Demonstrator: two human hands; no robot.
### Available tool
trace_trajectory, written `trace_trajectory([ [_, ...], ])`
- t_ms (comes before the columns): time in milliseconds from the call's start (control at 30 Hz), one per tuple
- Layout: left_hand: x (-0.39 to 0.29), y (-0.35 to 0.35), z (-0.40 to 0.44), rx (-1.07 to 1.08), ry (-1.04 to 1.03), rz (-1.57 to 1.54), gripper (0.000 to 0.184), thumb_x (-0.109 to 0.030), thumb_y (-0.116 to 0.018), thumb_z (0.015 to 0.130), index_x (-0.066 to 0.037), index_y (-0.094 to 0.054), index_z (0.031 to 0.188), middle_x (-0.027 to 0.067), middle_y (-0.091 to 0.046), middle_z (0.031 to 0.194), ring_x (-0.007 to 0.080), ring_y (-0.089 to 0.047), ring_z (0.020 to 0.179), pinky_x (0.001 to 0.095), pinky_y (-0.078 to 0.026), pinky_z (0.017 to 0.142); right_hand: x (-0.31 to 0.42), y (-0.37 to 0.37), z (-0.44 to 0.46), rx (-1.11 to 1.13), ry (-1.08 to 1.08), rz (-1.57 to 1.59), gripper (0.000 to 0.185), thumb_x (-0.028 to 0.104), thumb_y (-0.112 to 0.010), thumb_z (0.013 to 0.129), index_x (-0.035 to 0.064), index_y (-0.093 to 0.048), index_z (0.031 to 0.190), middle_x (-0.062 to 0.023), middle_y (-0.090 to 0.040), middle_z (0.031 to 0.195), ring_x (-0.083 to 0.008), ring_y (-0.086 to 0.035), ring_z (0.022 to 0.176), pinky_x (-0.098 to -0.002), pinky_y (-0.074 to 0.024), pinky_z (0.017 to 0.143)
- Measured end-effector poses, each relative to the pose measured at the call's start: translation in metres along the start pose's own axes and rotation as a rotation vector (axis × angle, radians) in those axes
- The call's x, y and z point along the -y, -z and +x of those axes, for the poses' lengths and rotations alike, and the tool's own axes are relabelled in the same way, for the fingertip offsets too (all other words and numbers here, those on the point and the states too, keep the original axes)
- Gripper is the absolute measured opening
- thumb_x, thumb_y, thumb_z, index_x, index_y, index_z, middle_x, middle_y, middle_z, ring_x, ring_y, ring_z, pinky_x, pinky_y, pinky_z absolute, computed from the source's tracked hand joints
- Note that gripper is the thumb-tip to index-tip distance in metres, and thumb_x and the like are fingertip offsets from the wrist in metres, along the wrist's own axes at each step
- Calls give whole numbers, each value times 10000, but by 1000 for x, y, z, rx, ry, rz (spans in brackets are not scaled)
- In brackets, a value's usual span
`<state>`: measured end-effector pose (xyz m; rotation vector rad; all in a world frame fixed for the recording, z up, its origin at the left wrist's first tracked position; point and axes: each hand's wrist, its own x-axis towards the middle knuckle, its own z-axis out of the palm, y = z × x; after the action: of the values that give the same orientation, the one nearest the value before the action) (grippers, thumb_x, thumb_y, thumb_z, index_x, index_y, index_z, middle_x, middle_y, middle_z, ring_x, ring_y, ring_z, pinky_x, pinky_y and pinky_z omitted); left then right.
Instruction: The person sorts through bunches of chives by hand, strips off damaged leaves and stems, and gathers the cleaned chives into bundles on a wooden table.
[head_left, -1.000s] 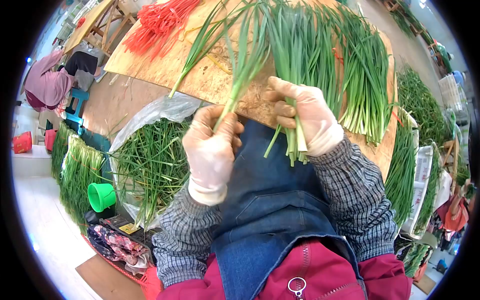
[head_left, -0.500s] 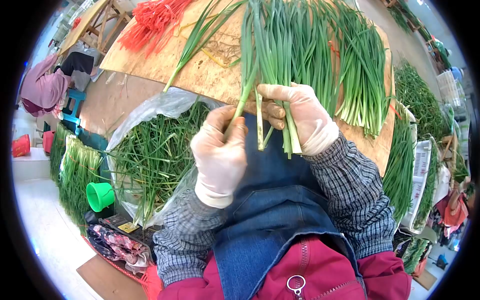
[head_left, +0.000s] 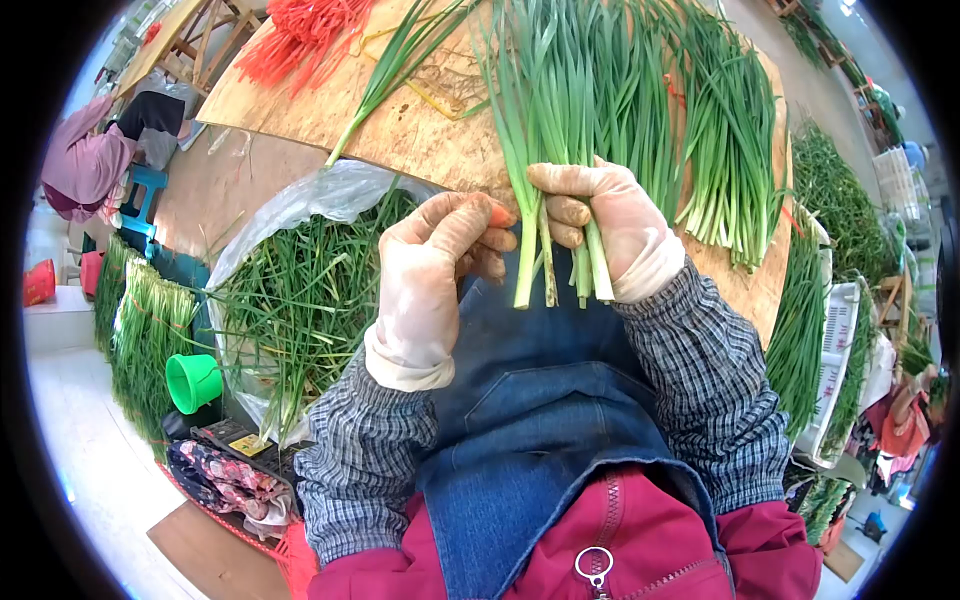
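In the head view my gloved right hand (head_left: pixel 610 215) is closed around the lower stems of a bunch of garlic chives (head_left: pixel 560 110). The pale cut ends hang below the fingers, and the leaves fan upward over the table. My gloved left hand (head_left: pixel 425 270) is just left of these stems, apart from them, with its fingers curled together. An orange fingertip shows there; whether anything small is pinched is hidden. More garlic chives lie to the right, one bundle (head_left: pixel 735 160) with a red tie. A few loose stalks (head_left: pixel 395 75) lie across the table's left part.
A wooden table (head_left: pixel 440 150) spans the front, with red ties (head_left: pixel 305 40) heaped at far left. Below stands a plastic-lined container of green trimmings (head_left: pixel 300 300). A green bucket (head_left: pixel 193 383) and upright chive bundles (head_left: pixel 150 340) stand left. At right is a white crate (head_left: pixel 835 370).
My left hand has let go of a stalk and drawn slightly up and left. That stalk now hangs with the others in my right hand, which has barely moved.
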<state>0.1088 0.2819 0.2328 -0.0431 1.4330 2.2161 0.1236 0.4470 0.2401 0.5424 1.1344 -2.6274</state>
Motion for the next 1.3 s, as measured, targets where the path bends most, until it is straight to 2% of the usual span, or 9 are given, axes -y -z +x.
trace_trajectory([
  [233,-11,60,53,-683,-1041,1252,141,-96,-584,796,7,-609,890,132,-609,698,217,-553,605,310,-444,598,18,12,-4,65,33,108,50,34,-567,785,-15,-560,786,-25,-556,615,-93,-513,475,-226,-442,453],
  [333,-18,84,84,-880,-893,1845,170,-107,-570,797,-3,-600,929,156,-610,695,263,-562,601,368,-451,612,21,4,-4,-105,78,91,117,56,-560,781,-45,-569,841,-91,-608,731,-179,-596,585,-295,-540,601],
  [500,-12,76,75,-631,-739,1085,134,-89,-544,812,17,-589,881,193,-611,706,292,-616,639,342,-478,564,20,14,-5,-39,-13,228,159,43,-507,806,-70,-534,916,-169,-611,808,-212,-596,610,-289,-529,568],
  [567,-20,38,40,-621,-721,975,127,-40,-557,808,29,-597,907,83,-576,605,112,-546,537,244,-433,483,17,15,-1,-32,20,299,140,61,-523,822,-53,-533,903,-145,-598,764,-181,-548,540,-258,-486,497],
  [700,5,-3,23,-450,-1467,1165,188,34,-568,780,57,-588,966,107,-569,639,190,-547,510,265,-435,442,10,3,-4,-117,120,121,151,157,-613,815,11,-585,846,-71,-594,664,-131,-539,499,-219,-450,431],
  [967,-4,-29,27,401,-1260,920,426,109,-482,578,36,-583,985,144,-580,790,277,-584,711,340,-482,668,50,12,-35,-30,277,17,146,20,-542,777,-86,-554,878,-127,-600,715,-157,-585,608,-221,-499,553],
  [1100,-16,5,79,-82,-890,964,198,11,-496,819,31,-590,992,96,-627,865,121,-574,771,230,-457,689,80,13,-72,-152,391,53,169,16,-528,784,-103,-531,904,-115,-586,714,-141,-500,485,-220,-480,485],
  [1267,11,-18,40,67,-643,1020,153,-52,-568,818,34,-604,940,63,-622,752,98,-552,651,218,-456,600,53,53,-69,-386,331,-282,136,-21,-582,728,-66,-537,848,-114,-586,703,-156,-591,555,-241,-488,458],
  [1300,23,-21,32,2,-623,981,131,-102,-613,764,-1,-606,845,179,-619,729,298,-619,661,333,-482,605,48,59,-67,-458,287,-357,126,-24,-577,726,-60,-535,839,-116,-587,715,-153,-578,534,-248,-485,454],
])
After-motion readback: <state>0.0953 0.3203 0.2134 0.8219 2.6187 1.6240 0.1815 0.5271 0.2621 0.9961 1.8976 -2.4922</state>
